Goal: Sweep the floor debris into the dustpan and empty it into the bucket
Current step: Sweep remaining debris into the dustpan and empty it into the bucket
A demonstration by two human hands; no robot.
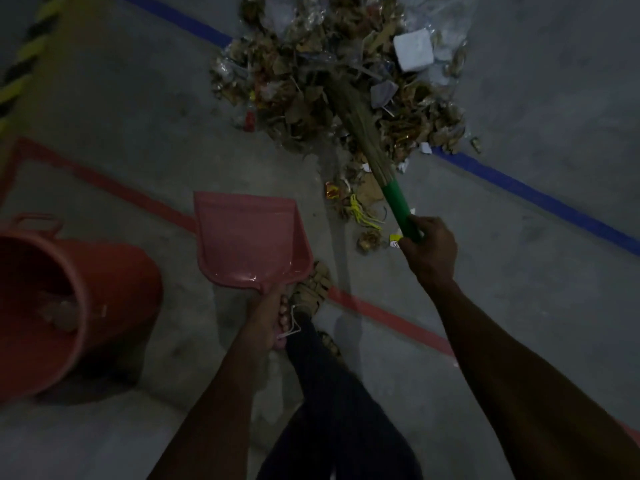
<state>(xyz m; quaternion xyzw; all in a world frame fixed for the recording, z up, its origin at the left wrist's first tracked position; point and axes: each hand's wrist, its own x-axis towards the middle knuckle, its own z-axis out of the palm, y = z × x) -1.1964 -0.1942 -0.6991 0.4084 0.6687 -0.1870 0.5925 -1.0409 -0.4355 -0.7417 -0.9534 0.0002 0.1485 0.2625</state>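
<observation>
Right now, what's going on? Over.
Left hand holds pink dustpan, empty. Right hand grips broom. Debris pile unswept. Bucket beside dustpan.

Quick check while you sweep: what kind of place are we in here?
Likely a warehouse or factory floor: bare concrete floor marked with a blue line and a red line, plus yellow-black hazard striping at the far left edge. The light is dim.

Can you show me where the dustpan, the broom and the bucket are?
dustpan (247,233): head view, on its pink tray.
broom (398,199): head view, on its green handle.
bucket (114,271): head view, on its red outer wall.
</observation>
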